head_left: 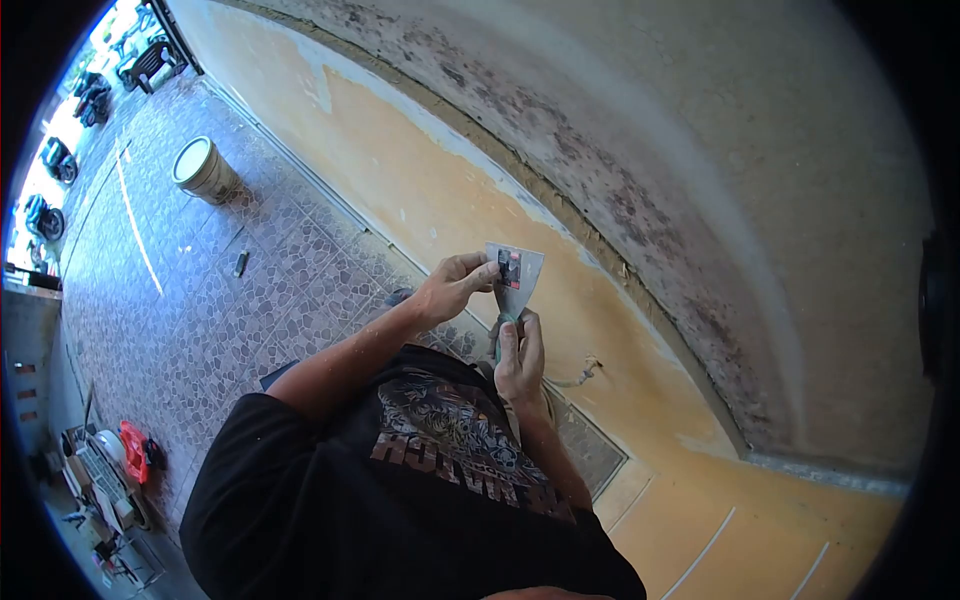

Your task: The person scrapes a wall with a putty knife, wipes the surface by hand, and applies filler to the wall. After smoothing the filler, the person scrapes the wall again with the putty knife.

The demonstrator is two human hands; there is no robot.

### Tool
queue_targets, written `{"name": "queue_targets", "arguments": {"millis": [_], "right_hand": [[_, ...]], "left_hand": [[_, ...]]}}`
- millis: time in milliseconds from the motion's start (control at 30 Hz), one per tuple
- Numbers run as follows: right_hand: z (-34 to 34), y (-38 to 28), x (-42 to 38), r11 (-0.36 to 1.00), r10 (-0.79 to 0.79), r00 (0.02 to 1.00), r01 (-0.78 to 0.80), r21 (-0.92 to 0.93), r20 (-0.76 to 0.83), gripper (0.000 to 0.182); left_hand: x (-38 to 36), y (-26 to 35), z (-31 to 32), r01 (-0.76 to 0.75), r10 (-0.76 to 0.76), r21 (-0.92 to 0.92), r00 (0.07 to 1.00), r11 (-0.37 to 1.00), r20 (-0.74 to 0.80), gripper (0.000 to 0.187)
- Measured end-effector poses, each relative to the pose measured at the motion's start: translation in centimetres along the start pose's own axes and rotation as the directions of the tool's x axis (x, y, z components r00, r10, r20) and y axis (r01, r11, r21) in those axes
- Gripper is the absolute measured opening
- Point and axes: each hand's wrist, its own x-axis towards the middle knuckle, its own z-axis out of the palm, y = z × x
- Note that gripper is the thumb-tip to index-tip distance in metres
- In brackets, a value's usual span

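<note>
A putty knife (pixel 521 276) with a broad metal blade is held up in front of my chest, beside the yellow wall. My right hand (pixel 520 362) is wrapped round its handle, of which a little green shows. Thumb and fingers of my left hand (pixel 456 288) are closed at the left edge of the blade, touching it next to a dark and red label (pixel 509 268). Pale dust covers the fingers of both hands.
Along my right runs a yellow wall (pixel 400 160) with a rough, stained upper part and a tap (pixel 588 371). A bucket (pixel 206 170) and a small dark object (pixel 241 263) are on the patterned tile floor (pixel 200 320). A red bag (pixel 134 452) lies by piled items; motorbikes (pixel 92 98) stand beyond.
</note>
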Motion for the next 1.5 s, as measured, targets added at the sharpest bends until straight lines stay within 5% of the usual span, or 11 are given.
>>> {"name": "queue_targets", "arguments": {"millis": [133,167,267,400,500,633,833,967,1067,1167,1500], "right_hand": [[1.0,-1.9,4.2,0.993,-0.020,0.985,-0.001,0.119,0.171,0.049],[1.4,-2.2,5.3,0.994,-0.026,0.982,0.005,0.111,0.187,0.049],[2.9,-2.9,8.4,0.887,0.183,0.924,-0.303,0.348,0.337,0.063],[5.6,-5.3,12.3,0.866,0.222,0.890,-0.368,0.338,0.399,0.067],[6.5,-5.0,14.9,0.896,0.247,0.855,-0.381,0.230,0.455,0.068],[8.7,-4.6,17.0,0.828,0.339,0.860,-0.465,0.314,0.381,0.063],[10.3,-3.9,19.1,0.895,0.443,0.879,-0.446,-0.024,0.177,0.060],[11.8,-4.8,18.6,0.890,0.453,0.891,-0.449,-0.080,0.038,0.060],[13.5,-5.6,18.8,0.874,0.469,0.883,-0.462,-0.150,0.013,0.062],[13.9,-6.3,18.9,0.829,0.535,0.844,-0.531,-0.174,-0.029,0.066],[14.2,-6.3,20.0,0.789,0.561,0.826,-0.554,-0.266,-0.058,0.066]], "left_hand": [[1.6,1.6,-0.9,-0.073,0.028,-0.384,0.992,0.920,-0.123,0.030],[1.9,2.4,-1.2,-0.091,0.041,-0.389,0.990,0.917,-0.136,0.030],[2.6,3.7,-3.3,-0.159,0.077,-0.446,0.978,0.881,-0.196,0.029],[3.4,5.1,-5.4,-0.208,0.108,-0.417,0.962,0.885,-0.250,0.028],[3.9,6.5,-6.9,-0.078,-0.038,-0.567,0.981,0.820,-0.190,0.033],[6.7,4.9,-8.7,-0.053,-0.133,-0.681,0.967,0.730,-0.217,0.041],[8.0,3.3,-10.3,-0.037,-0.137,-0.824,0.981,0.565,-0.139,0.039],[8.3,3.2,-10.3,-0.018,-0.210,-0.887,0.969,0.461,-0.129,0.034],[8.9,1.0,-11.6,-0.016,-0.065,-0.895,0.997,0.446,-0.050,0.033],[9.5,1.3,-11.4,-0.045,-0.123,-0.933,0.988,0.356,-0.095,0.031],[9.7,1.8,-12.2,-0.091,-0.092,-0.926,0.987,0.366,-0.133,0.031]]}}
